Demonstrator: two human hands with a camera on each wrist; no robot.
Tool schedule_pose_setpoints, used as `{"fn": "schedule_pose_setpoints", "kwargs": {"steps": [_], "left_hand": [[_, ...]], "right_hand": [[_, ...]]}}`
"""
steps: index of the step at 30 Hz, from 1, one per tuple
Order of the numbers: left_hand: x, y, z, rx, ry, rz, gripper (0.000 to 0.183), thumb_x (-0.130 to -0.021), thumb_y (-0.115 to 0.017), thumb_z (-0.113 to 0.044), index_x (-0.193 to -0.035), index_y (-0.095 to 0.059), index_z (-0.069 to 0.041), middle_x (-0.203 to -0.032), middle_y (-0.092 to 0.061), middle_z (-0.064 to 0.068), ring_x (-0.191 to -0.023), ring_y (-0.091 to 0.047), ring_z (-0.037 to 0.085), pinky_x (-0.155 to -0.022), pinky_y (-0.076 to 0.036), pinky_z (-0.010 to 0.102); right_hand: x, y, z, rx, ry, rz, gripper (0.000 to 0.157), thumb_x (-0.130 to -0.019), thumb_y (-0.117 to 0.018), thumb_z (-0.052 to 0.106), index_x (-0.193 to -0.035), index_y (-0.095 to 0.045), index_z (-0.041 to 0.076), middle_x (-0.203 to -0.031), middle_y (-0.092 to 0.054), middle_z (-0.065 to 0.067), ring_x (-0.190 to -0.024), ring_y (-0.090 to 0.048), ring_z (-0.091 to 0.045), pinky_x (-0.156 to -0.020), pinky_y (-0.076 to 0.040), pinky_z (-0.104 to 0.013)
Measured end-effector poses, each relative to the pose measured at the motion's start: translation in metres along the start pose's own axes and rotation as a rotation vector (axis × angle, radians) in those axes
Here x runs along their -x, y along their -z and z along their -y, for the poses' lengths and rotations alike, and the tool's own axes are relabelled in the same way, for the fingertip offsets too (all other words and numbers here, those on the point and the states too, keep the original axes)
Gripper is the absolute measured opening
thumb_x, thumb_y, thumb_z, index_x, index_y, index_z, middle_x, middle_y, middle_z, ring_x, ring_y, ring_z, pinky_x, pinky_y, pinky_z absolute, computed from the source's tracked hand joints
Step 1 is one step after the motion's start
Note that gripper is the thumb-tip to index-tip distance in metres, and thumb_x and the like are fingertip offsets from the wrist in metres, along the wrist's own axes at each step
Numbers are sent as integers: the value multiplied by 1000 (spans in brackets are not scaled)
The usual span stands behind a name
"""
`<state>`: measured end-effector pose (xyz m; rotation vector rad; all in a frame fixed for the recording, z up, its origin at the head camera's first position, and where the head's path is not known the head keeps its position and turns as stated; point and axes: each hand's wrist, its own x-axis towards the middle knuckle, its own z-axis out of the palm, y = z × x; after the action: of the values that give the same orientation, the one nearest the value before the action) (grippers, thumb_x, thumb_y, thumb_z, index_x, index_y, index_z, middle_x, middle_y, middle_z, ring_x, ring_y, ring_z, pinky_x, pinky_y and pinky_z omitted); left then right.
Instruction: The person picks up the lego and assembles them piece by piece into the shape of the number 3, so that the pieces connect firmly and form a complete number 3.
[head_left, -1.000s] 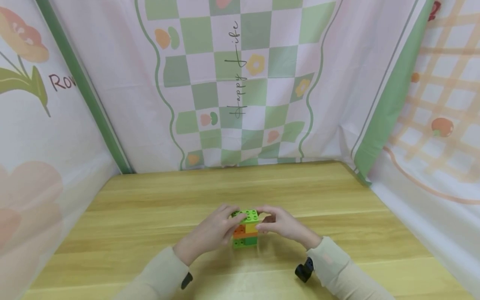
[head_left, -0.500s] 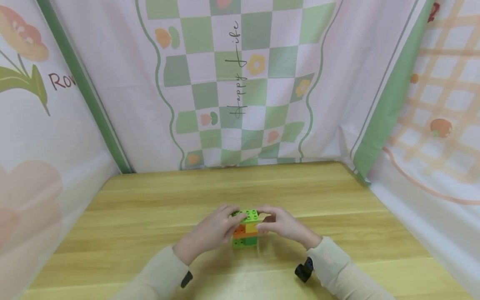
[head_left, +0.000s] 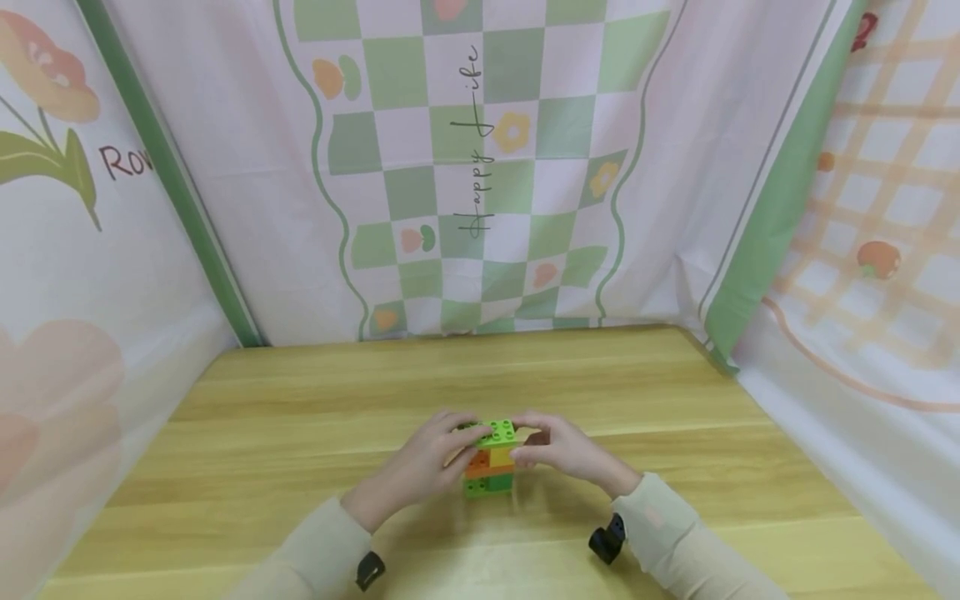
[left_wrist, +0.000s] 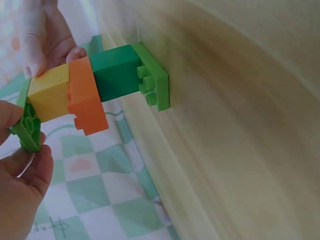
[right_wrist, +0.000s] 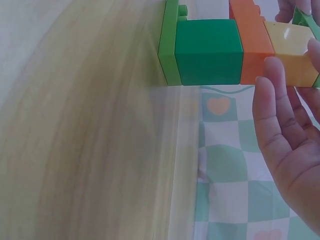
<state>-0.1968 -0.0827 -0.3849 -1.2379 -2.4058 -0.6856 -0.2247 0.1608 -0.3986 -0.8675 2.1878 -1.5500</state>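
Note:
A tower of toy building bricks stands on the wooden table in front of me. From the bottom it has a light green base plate point(left_wrist: 159, 82), a dark green brick point(left_wrist: 116, 72), an orange brick point(left_wrist: 89, 95), a yellow brick point(left_wrist: 48, 92) and a light green top plate point(head_left: 504, 432). My left hand point(head_left: 423, 458) pinches the overhanging left end of the top plate, thumb above and fingers below. From the other side my right hand point(head_left: 566, 450) holds the yellow brick just under that plate between thumb and fingers; some of these fingers are hidden behind the brick.
The wooden table point(head_left: 300, 400) spreads around the tower. Printed curtains hang behind it, with a checked back curtain point(head_left: 480, 167) and one on each side. A black wrist camera point(head_left: 607, 540) sits below the right sleeve, and another point(head_left: 370, 571) below the left.
My left wrist has shifted slightly left and turned a little, its thumb lying across the top plate. The right hand keeps its hold, and the tower stays standing in nearly the same spot.

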Motion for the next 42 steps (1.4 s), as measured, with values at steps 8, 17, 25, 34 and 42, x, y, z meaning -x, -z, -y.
{"fn": "schedule_pose_setpoints", "kwargs": {"steps": [8, 17, 25, 34, 42], "left_hand": [[8, -4, 2, 107, 55, -32, 51, -87, -64, -13, -135, -47, -12, -126, -51, 9, -114, -48, 22, -92, -44, 36], [20, -11, 5, 278, 230, -21, 66, -86, -65, -15, -143, -33, -14, -128, -48, 7, -101, -54, 19, -85, -48, 31], [26, -17, 9, 370, 326, -32, 67, -84, -66, -14, -143, -32, -11, -126, -49, 6, -97, -55, 17, -84, -47, 28], [30, -25, 12, 451, 405, -45, 67, -84, -66, -15, -142, -33, -7, -118, -54, 8, -95, -55, 19, -82, -48, 29], [33, -35, 12, 524, 479, -31, 70, -82, -68, -22, -140, -34, -4, -114, -55, 5, -93, -54, 16, -81, -48, 28]], "right_hand": [[0, 0, 1, 2, -10, -2, 44, -89, -62, 13, -129, -49, -1, -116, -50, -16, -83, -61, -28, -73, -50, -49], [0, -1, 2, 4, -22, -16, 47, -88, -63, 13, -129, -48, -3, -122, -48, -19, -87, -61, -26, -73, -51, -47], [0, -1, 1, 8, -29, -22, 48, -88, -63, 14, -129, -47, -3, -121, -48, -19, -88, -61, -25, -73, -51, -46], [1, -2, 1, 6, -50, -33, 51, -87, -64, 15, -130, -45, -4, -122, -47, -19, -89, -61, -25, -73, -52, -41], [1, -3, 1, -8, -53, -37, 50, -87, -65, 14, -131, -46, -2, -123, -46, -18, -90, -61, -25, -73, -52, -39]]}}
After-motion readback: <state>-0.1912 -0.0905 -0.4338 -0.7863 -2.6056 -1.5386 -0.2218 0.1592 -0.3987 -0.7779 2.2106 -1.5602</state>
